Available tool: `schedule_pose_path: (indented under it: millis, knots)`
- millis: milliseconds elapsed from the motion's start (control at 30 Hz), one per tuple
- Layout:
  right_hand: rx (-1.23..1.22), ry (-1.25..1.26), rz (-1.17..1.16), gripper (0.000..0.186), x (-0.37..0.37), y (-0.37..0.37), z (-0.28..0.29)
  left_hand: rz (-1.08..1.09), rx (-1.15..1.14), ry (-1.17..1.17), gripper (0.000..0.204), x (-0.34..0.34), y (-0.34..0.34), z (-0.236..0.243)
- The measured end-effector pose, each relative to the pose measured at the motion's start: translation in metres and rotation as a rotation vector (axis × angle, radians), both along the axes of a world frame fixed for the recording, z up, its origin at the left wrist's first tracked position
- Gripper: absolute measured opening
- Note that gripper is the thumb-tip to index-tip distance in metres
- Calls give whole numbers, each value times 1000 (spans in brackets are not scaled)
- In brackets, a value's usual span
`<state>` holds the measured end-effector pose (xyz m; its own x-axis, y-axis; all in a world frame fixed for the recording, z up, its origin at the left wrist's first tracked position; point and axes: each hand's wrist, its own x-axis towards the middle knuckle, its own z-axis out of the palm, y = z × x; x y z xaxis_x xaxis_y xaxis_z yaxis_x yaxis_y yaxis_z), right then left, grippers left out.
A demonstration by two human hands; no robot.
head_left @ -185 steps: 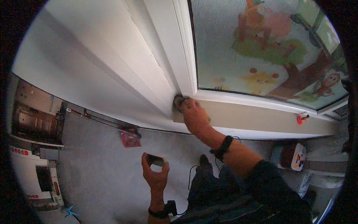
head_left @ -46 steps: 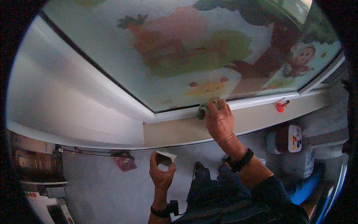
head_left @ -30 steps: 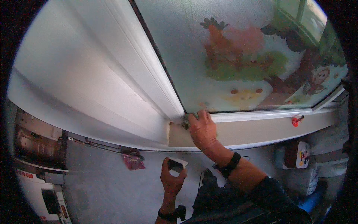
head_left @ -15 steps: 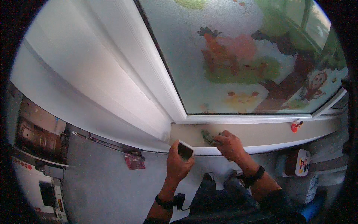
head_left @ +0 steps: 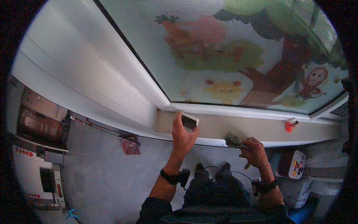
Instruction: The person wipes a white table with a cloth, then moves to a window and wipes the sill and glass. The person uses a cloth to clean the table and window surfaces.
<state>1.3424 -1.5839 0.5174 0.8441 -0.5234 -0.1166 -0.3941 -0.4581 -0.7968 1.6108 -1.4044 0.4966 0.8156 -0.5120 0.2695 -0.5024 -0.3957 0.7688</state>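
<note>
My left hand (head_left: 183, 136) grips a small rectangular object (head_left: 190, 120) with a white rim and dark face, held over the left part of the beige windowsill (head_left: 235, 119). My right hand (head_left: 255, 153) is closed on a grey-green, rough-looking tool (head_left: 233, 139) at the sill's front edge, its exact kind unclear. Above the sill is a white-framed frosted window (head_left: 205, 48) with cartoon animal and tree pictures. The white reveal (head_left: 85, 82) rises at the left. A small red object (head_left: 289, 126) with a short stem stands on the sill at the right.
On the grey floor (head_left: 100, 175) lie a pink-red bag (head_left: 130, 143) and blue item (head_left: 72, 213). A dark door (head_left: 41, 123) and white appliance (head_left: 33, 175) are at the left, a box with a cartoon picture (head_left: 296, 164) at lower right. My feet show below the sill.
My left hand has risen to over the sill with its rectangular object. My right hand has left the window's bottom frame, moving right and down to the sill's front edge, still holding the grey-green tool.
</note>
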Motion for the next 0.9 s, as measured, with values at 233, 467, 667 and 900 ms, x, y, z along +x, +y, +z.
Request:
schedule_pose_path:
  millis: [233, 467, 667, 900]
  knots:
    - [-183, -8, 75, 34, 1, -6, -1, 161, -3, -193, 91, 16, 0, -16]
    - [194, -51, 8, 30, 10, 2, 0, 204, -28, -180, 87, 49, 26, -21]
    - [96, -94, 50, 29, 15, 1, -4, 239, 9, -159, 89, 58, 36, -20]
    - [150, -135, 67, 34, 25, -1, 2, 192, -86, -183, 84, 58, 37, -23]
